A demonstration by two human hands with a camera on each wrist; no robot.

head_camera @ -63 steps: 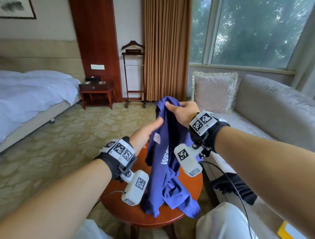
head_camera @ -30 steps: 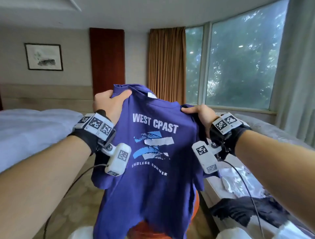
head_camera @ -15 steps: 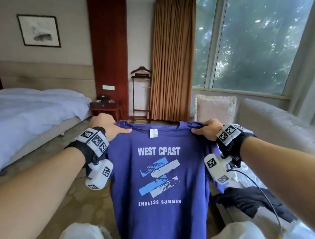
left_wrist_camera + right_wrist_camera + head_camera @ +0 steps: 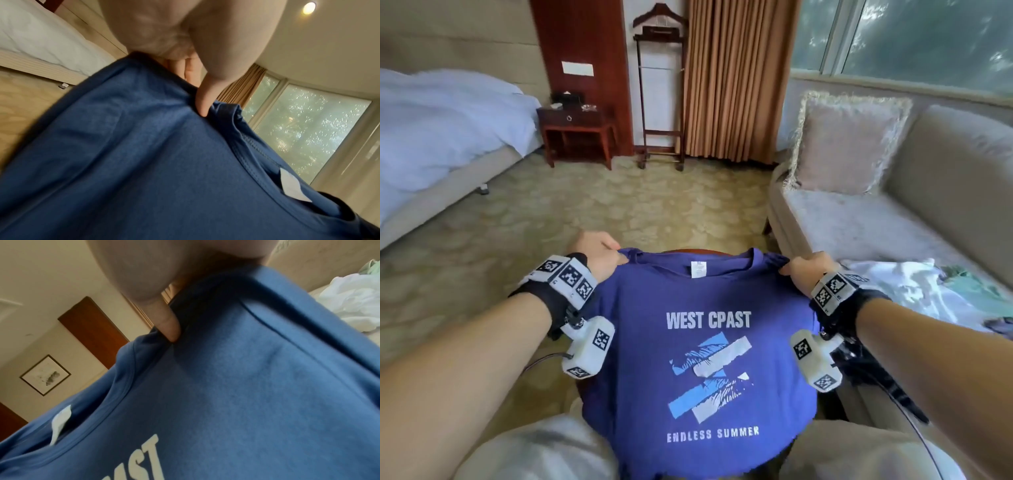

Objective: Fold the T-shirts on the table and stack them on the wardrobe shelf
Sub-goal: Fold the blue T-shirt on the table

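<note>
A blue T-shirt (image 4: 698, 370) with white "WEST CPAST" and "ENDLESS SUMMER" print is spread out print side up, its collar away from me, over a round wooden table (image 4: 690, 251) of which only the far rim shows. My left hand (image 4: 599, 253) pinches the left shoulder of the blue T-shirt (image 4: 144, 154), thumb on top. My right hand (image 4: 806, 270) pinches the right shoulder of the shirt (image 4: 236, 394) the same way. The shirt's hem hangs over my lap.
A grey sofa (image 4: 859, 222) with a pale cushion (image 4: 846, 144) stands at the right; white and green clothes (image 4: 914, 291) and a black garment (image 4: 873, 370) lie on it. At the left are a bed (image 4: 441, 137), a bedside table (image 4: 575, 133) and a valet stand (image 4: 661, 85). Carpet lies ahead.
The shirt hung bunched from my hands, then I held it up wide by its shoulders. Both hands have since come down and it now lies spread over the table.
</note>
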